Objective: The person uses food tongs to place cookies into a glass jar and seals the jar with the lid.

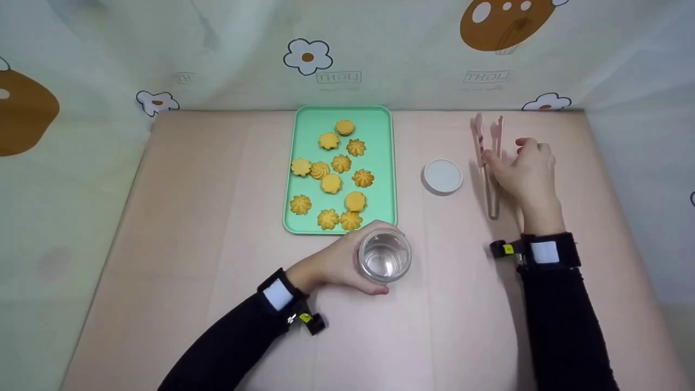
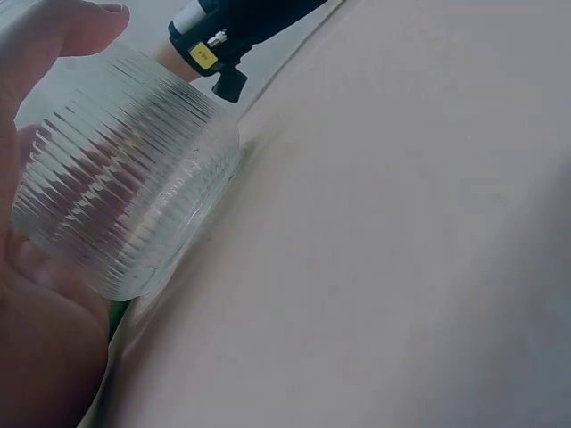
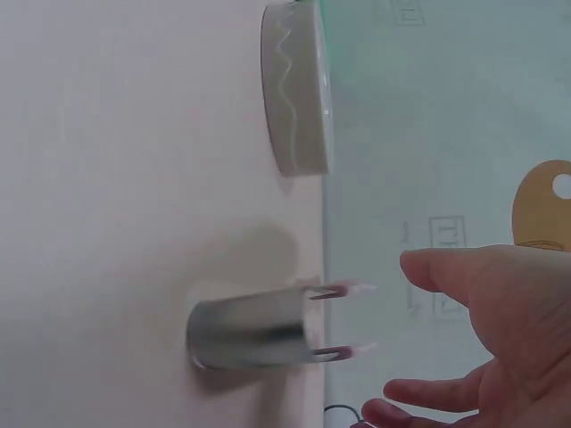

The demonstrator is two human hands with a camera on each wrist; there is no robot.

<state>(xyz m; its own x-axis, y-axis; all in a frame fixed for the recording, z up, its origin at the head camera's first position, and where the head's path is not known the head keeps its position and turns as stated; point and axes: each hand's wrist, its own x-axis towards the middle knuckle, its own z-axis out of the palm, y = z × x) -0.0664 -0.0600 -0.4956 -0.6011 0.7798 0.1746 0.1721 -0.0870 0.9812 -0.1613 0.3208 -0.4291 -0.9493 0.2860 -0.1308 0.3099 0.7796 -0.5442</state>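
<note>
My left hand (image 1: 347, 260) grips a clear glass jar (image 1: 385, 255) from its left side, near the tray's lower right corner. In the left wrist view the jar's ribbed wall (image 2: 125, 169) shows, with fingers and thumb curved round it. Over on the right, my right hand (image 1: 529, 168) hovers by a pair of pinkish tongs (image 1: 492, 201), thumb and fingers spread apart. The right wrist view shows the tongs (image 3: 250, 330) lying on the table, apart from the fingers. Between the hands lies a round white lid (image 1: 442, 176).
A green tray (image 1: 383, 125) holds several yellow, flower-shaped cookies (image 1: 341, 163), some face down. The pink tabletop (image 1: 206, 190) meets a curtain-like printed sheet (image 1: 244, 65) at the back and both sides.
</note>
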